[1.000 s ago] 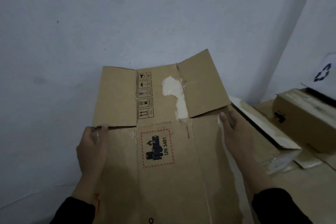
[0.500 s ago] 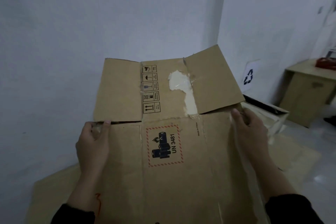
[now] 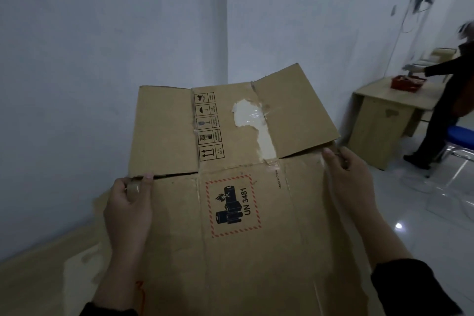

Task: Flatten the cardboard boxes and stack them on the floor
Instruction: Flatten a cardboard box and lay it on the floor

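I hold a flattened brown cardboard box (image 3: 251, 259) up in front of me, its printed side with a red-bordered "UN 3481" battery label facing me. Its top flaps (image 3: 164, 131) stand up beyond my fingers, with a torn white patch near the middle. My left hand (image 3: 128, 210) grips the box's left edge just below the flap slit. My right hand (image 3: 346, 182) grips the right edge at the same height. More flat cardboard (image 3: 46, 282) lies on the floor at the lower left, against the wall.
A white wall corner stands behind the box. To the right is a low wooden desk (image 3: 382, 120) with a red tray (image 3: 407, 82). Another person (image 3: 446, 108) in dark clothes stands at it, next to a blue chair (image 3: 461, 136). Glossy white floor (image 3: 423, 213) spreads on the right.
My view has swung to the right while both hands keep the same grip on the box. The unflattened boxes have left the frame; the desk, the person and the chair have come in.
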